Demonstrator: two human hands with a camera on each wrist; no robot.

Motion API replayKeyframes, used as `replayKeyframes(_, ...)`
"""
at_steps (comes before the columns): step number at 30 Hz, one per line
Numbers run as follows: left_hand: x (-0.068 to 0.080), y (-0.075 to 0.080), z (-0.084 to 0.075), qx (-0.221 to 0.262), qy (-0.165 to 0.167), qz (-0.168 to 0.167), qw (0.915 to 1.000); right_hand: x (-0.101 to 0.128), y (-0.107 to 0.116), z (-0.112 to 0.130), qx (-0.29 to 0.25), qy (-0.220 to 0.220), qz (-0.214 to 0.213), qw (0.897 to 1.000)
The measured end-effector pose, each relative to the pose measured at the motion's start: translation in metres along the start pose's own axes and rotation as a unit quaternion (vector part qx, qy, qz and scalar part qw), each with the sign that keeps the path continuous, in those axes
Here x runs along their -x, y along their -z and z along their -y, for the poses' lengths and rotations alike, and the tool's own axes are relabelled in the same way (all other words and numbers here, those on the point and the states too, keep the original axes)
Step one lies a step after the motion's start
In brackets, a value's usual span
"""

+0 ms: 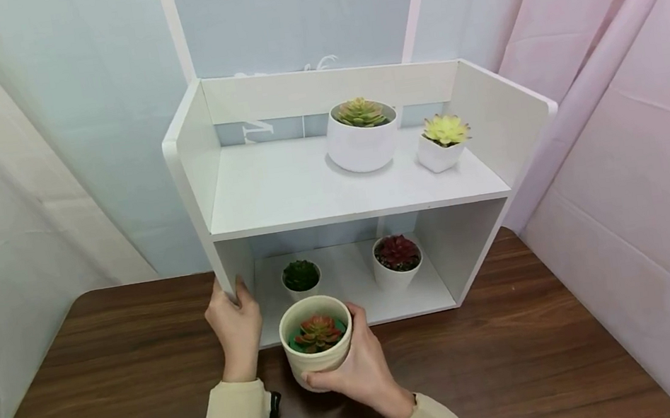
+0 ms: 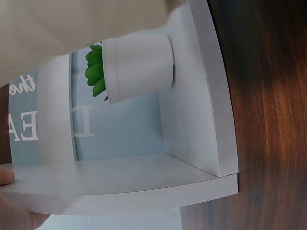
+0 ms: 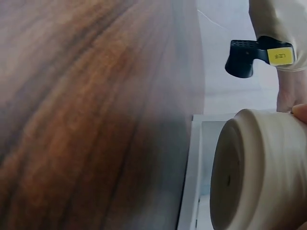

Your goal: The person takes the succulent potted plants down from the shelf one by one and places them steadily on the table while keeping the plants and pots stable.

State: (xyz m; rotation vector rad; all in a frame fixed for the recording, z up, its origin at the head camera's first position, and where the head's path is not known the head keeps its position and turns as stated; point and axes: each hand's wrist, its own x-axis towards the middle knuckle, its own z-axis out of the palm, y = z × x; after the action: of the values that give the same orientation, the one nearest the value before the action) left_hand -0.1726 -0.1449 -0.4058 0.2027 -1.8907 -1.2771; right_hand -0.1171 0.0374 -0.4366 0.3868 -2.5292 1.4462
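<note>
While our left hand (image 1: pixel 235 323) is gripping the shelf's (image 1: pixel 307 191) left wall, fingers curled round its front edge, our right hand (image 1: pixel 357 363) is cupping the beige pot (image 1: pixel 317 343), thumb and fingers wrapped round it, just off the table (image 1: pixel 109 383) before the lower compartment. We are judging it best to keep the pot upright and aim between the green plant (image 1: pixel 301 279) and red plant (image 1: pixel 397 259), which are crowding the opening; two pots are occupying the top.
</note>
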Motion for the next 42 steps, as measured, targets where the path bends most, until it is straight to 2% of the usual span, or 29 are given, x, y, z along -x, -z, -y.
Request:
replayKeyframes(8, 0.001, -0.002, 0.0, -0.012, 0.004, -0.004, 0.9999, 0.003, -0.006, -0.007, 0.0, -0.007, 0.015, 1.0)
replayKeyframes(17, 0.002, -0.002, 0.0, -0.008, 0.019, 0.007, 0.9998, 0.003, -0.01, -0.012, 0.0, -0.017, 0.022, 1.0)
replayKeyframes(27, 0.002, -0.002, 0.0, -0.008, 0.004, 0.006, 0.9999, 0.004, -0.012, -0.015, 0.006, -0.024, 0.024, 0.999)
replayKeyframes(35, 0.002, -0.002, 0.001, -0.006, 0.005, 0.007, 0.9999, 0.006, -0.013, -0.017, 0.003, -0.014, 0.019, 1.0)
replayKeyframes(42, 0.0, -0.001, 0.002, -0.012, -0.003, -0.003, 0.9999, 0.007, -0.014, -0.017, -0.007, -0.009, 0.026, 1.0)
